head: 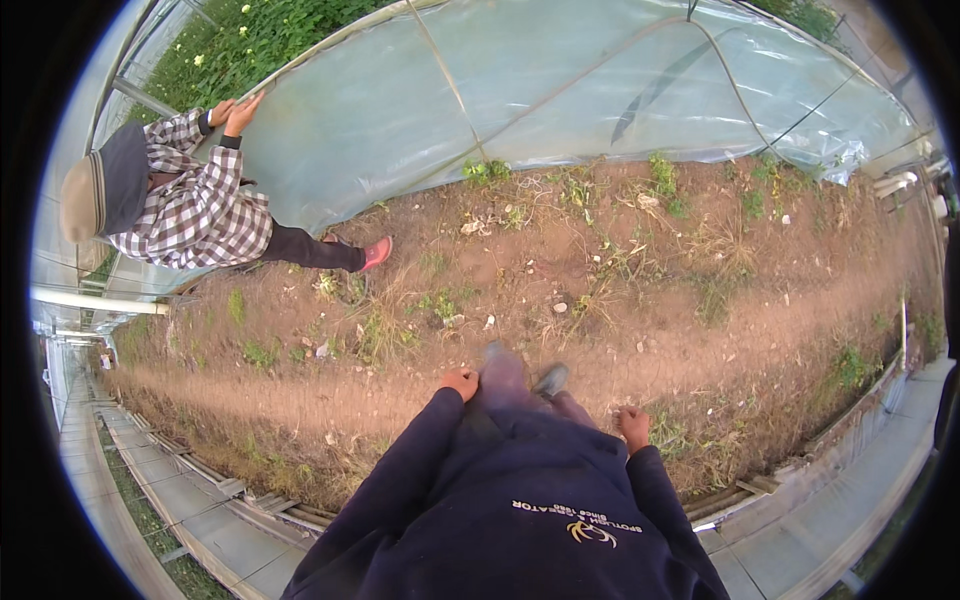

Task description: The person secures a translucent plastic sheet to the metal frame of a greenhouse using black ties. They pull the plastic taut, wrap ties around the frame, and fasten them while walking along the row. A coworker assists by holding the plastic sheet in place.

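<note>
My left hand (461, 383) hangs beside my left thigh, its fingers curled in and nothing visible in them. On the other side, my right hand (634, 426) is held low and away from my hip, also curled like a loose fist, with no object showing. Both sleeves belong to a dark sweatshirt (480, 517) that bears writing. Below me, my shoes (553, 380) are on a bare dirt path (705, 360), one of them blurred. Dry weeds (592, 307) and small pale stones (560, 307) lie on the soil ahead of my feet.
A clear plastic sheet wall (547, 82) crosses the far side, with leafy flowering plants (262, 37) behind it. At left, a co-worker in a checked shirt (202, 210) has both hands on its top edge. A white pipe (101, 301) juts in; plastic-covered edging (217, 540) runs behind me.
</note>
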A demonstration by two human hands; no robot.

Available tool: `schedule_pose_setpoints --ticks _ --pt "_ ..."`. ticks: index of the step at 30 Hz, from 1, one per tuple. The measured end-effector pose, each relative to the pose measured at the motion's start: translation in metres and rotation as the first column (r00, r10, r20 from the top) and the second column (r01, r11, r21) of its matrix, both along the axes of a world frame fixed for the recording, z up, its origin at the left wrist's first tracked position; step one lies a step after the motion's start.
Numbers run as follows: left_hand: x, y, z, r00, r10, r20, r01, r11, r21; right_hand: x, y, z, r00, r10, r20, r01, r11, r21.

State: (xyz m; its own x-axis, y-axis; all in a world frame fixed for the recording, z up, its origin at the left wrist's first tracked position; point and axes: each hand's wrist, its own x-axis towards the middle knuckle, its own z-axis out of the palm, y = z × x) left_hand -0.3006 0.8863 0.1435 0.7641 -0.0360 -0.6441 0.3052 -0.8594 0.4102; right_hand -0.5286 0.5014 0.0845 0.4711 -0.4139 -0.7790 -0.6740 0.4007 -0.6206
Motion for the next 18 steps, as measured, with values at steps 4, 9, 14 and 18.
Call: schedule_pose_setpoints --ticks 4,9,14,18 --pt "0.007 0.017 -0.024 0.988 0.036 -0.151 -0.049 0.995 -0.083 0.011 0.006 0.003 0.999 0.044 -0.027 -0.045 0.997 -0.064" --pt "0.021 0.032 -0.074 0.957 0.040 -0.288 -0.102 0.974 -0.202 0.016 0.033 0.023 0.999 -0.027 -0.021 0.025 0.992 -0.121" --pt "0.024 0.040 -0.084 0.941 0.128 -0.315 -0.233 0.917 -0.323 0.017 0.049 0.037 0.989 0.011 -0.147 -0.028 0.993 -0.111" --pt "0.007 0.064 -0.056 0.860 0.308 -0.406 -0.444 0.844 -0.302 0.028 0.033 0.027 0.976 0.050 -0.210 -0.084 0.984 -0.155"
